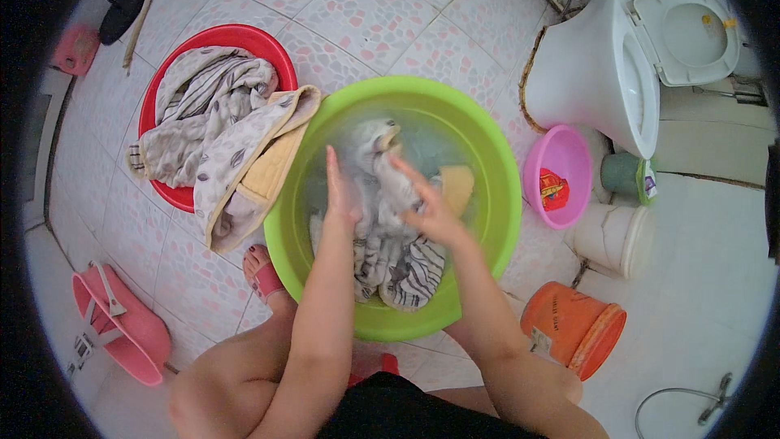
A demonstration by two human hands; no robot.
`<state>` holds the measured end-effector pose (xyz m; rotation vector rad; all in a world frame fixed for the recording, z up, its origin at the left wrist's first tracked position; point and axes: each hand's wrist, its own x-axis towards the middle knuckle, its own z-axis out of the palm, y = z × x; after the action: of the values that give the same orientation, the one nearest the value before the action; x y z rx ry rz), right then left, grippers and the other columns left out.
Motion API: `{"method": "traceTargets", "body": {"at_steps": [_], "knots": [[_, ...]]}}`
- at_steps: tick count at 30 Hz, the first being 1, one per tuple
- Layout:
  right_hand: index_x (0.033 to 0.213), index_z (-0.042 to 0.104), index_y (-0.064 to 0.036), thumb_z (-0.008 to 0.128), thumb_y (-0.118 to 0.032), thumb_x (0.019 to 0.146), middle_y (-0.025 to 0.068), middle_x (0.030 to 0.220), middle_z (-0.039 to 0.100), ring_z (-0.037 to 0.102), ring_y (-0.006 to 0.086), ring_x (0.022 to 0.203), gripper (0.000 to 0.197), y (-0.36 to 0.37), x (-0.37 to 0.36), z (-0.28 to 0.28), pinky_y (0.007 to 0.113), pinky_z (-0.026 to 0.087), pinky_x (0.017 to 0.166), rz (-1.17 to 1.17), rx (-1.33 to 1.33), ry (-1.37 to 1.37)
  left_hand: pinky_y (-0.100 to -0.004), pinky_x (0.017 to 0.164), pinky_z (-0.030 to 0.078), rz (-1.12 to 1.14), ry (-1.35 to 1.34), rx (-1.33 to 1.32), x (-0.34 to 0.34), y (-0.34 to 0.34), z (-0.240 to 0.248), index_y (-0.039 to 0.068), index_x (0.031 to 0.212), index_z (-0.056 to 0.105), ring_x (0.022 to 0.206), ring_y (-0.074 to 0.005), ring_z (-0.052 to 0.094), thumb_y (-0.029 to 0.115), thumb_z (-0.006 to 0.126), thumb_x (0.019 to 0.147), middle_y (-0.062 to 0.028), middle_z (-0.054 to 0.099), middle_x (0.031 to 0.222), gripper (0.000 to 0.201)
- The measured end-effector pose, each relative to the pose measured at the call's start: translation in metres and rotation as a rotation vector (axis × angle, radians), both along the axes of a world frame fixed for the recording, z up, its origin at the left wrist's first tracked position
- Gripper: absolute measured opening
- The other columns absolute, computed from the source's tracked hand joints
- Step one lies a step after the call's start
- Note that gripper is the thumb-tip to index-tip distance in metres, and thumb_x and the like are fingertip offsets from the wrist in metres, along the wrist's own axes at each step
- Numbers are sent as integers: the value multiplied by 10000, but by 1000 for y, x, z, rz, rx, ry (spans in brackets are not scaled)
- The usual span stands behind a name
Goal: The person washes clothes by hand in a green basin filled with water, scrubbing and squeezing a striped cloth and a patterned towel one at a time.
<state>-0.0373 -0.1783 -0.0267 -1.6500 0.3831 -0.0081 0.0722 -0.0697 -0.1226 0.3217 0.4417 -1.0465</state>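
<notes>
A lime-green basin (497, 219) of cloudy water sits between my legs. Patterned fabric (400, 187), pale with black stripes and yellow edging, lies bunched and partly under water in it. At the fabric's left side my left hand (341, 195) is upright, fingers stretched out and holding nothing. My right hand (435, 207) reaches over the fabric from the right, fingers and thumb apart, slightly blurred; its fingertips are at the cloth. Part of the fabric is hidden by suds and water.
A red basin (258, 39) at left holds a patterned padded cloth (231, 146) that hangs over its rim. Rightward are a pink basin (561, 142) with a red packet, a white bucket (609, 240), an orange bucket (569, 325) and a toilet (601, 73). A pink bucket (122, 325) lies tipped at lower left.
</notes>
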Motion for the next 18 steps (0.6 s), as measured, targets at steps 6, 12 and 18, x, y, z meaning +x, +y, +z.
{"method": "traceTargets", "body": {"at_steps": [6, 12, 18], "knots": [[1051, 534, -18, 659, -194, 743, 163, 1014, 557, 554, 286, 955, 377, 88, -31, 34, 333, 435, 801, 46, -266, 112, -337, 951, 334, -58, -303, 298, -13, -11, 23, 38, 1268, 383, 1118, -215, 427, 482, 436, 859, -90, 433, 1237, 605], [781, 595, -32, 665, -269, 711, 145, 665, 582, 585, 313, 618, 257, 99, -19, 27, 377, 457, 561, -251, -701, 133, -328, 805, 431, -56, 54, 74, -49, -17, 40, 60, 1119, 507, 857, -197, 544, 470, 452, 841, -71, 565, 981, 498], [771, 588, -12, 628, -196, 693, 163, 624, 570, 548, 266, 544, 204, 50, 1, 3, 362, 433, 522, -453, -710, 189, -355, 856, 425, -41, -73, 99, -66, -14, 28, 30, 1145, 486, 968, -206, 539, 410, 420, 869, -95, 546, 1088, 475]]}}
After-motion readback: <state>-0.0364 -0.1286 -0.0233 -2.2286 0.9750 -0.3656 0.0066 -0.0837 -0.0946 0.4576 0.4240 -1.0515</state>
